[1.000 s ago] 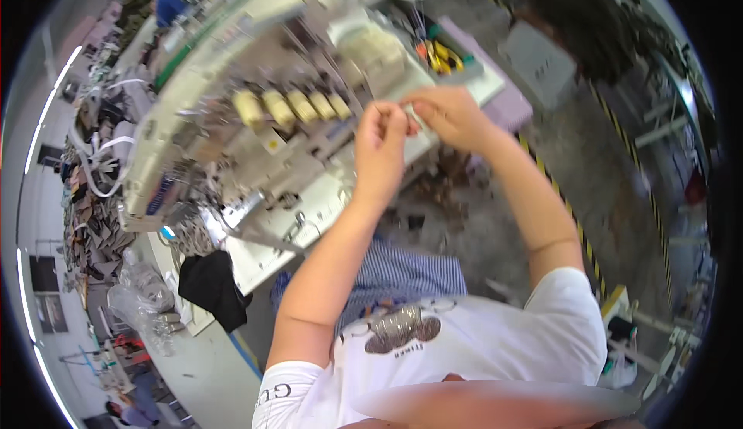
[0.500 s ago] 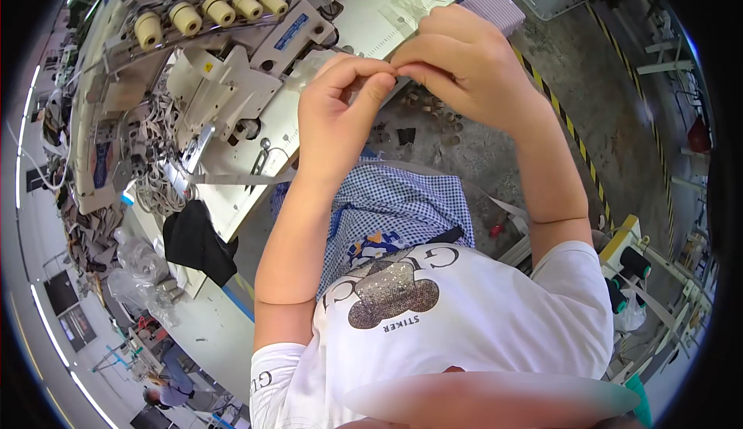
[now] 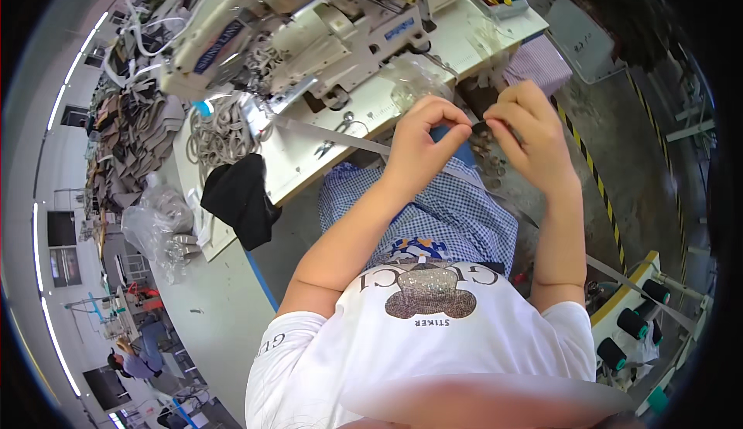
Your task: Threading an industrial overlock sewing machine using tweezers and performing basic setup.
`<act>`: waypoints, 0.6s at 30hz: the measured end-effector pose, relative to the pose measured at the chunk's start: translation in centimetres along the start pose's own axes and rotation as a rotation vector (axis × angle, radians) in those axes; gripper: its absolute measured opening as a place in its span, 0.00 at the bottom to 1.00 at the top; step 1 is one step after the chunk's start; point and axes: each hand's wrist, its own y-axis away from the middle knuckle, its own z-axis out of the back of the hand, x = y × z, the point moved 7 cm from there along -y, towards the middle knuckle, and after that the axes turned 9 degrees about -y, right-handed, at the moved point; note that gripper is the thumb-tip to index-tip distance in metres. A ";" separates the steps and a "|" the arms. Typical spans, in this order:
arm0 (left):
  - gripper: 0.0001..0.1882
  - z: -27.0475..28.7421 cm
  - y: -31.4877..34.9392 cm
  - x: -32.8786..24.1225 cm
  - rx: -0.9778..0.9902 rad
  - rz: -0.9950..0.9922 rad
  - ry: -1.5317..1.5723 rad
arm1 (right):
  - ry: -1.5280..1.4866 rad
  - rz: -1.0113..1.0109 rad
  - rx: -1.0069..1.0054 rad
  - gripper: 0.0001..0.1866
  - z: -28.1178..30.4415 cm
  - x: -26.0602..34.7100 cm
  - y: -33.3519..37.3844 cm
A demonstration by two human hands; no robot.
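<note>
My left hand (image 3: 424,141) and my right hand (image 3: 532,141) are raised in front of the table edge, above my lap. Thumb and fingers of each are pinched together, tips facing across a narrow gap. A thin dark bit (image 3: 480,122) shows between the fingertips, too small to name. Left of my left hand, a pale flat strip (image 3: 329,134) runs from the sewing machine (image 3: 329,42) across the table edge and on over the blue checked cloth (image 3: 433,216) on my lap. Small scissors (image 3: 337,131) lie on the white table (image 3: 302,164) by the strip.
Black cloth (image 3: 238,201) hangs over the table's near corner, beside coiled grey strips (image 3: 220,136) and clear plastic bags (image 3: 159,224). A tool tray (image 3: 495,0) stands at the back. Dark thread cones (image 3: 632,323) are at my right. Far left, another person (image 3: 139,363) sits.
My hands, formerly touching at the fingertips, have come slightly apart, both still pinched. The view has turned, so the machine and table appear farther right.
</note>
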 end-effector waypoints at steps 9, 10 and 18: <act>0.06 3.3 2.4 -4.5 -0.121 -0.342 -0.492 | -0.081 -0.144 -0.074 0.07 -4.1 2.6 1.7; 0.06 3.5 2.4 -4.6 -0.124 -0.356 -0.489 | -0.096 -0.185 -0.066 0.07 -4.5 2.3 1.7; 0.08 5.6 0.3 -3.6 -0.087 -0.373 -0.527 | -0.276 -0.412 -0.115 0.08 -6.1 -1.2 0.3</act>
